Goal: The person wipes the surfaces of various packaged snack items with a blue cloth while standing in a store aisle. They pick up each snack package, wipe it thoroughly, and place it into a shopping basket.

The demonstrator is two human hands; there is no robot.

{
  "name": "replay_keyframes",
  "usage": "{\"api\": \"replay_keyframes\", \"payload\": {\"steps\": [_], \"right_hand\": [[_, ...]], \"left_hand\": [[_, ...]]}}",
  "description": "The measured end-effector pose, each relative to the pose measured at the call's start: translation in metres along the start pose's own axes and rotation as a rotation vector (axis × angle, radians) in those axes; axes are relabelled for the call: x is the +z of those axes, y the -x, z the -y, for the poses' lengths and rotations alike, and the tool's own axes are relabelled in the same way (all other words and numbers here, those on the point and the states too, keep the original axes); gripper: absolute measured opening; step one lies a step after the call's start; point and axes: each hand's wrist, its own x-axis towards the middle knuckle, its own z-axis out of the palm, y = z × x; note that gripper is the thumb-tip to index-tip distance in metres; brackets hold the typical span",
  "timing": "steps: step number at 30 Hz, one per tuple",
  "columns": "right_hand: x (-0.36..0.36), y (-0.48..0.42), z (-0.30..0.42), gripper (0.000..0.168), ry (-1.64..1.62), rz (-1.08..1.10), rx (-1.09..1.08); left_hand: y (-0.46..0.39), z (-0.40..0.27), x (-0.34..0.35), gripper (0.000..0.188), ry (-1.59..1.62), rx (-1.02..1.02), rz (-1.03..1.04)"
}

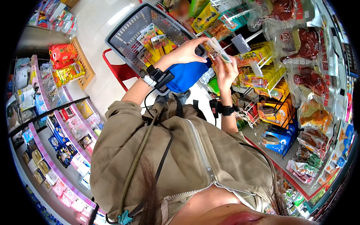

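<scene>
My right hand (226, 70) grips a few flat snack packets (218, 50) by their lower edge, beside a metal display hook (233, 44). My left hand (187, 52) reaches in from the left with thumb and forefinger apart. Its forefinger tip is at the packets' upper edge; whether it touches them is hard to tell. Under that hand are a blue cloth item (188, 74) and a grey plastic shopping basket (121, 31). Several yellow snack packets (153, 42) lie in the basket.
Hanging yellow packets (254, 80) and vacuum-packed meats (302, 45) fill the rack at right. A red metal frame (118, 70) stands by the basket. Stocked shelves (60, 146) line the left, where a wooden crate (81, 64) bears red and yellow bags.
</scene>
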Motion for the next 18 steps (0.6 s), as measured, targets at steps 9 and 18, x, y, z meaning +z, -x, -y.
{"api": "replay_keyframes", "payload": {"steps": [9, 18], "right_hand": [[0.057, -0.044, 0.029, 0.028, -0.307, 0.325, 0.234], [0.076, 0.023, -0.035, 0.053, 0.607, 0.749, -0.07]], "left_hand": [[0.044, -0.011, -0.067, 0.026, -0.025, -0.092, -0.294], [0.088, 0.131, -0.084, 0.045, -0.404, -0.728, -0.581]]}}
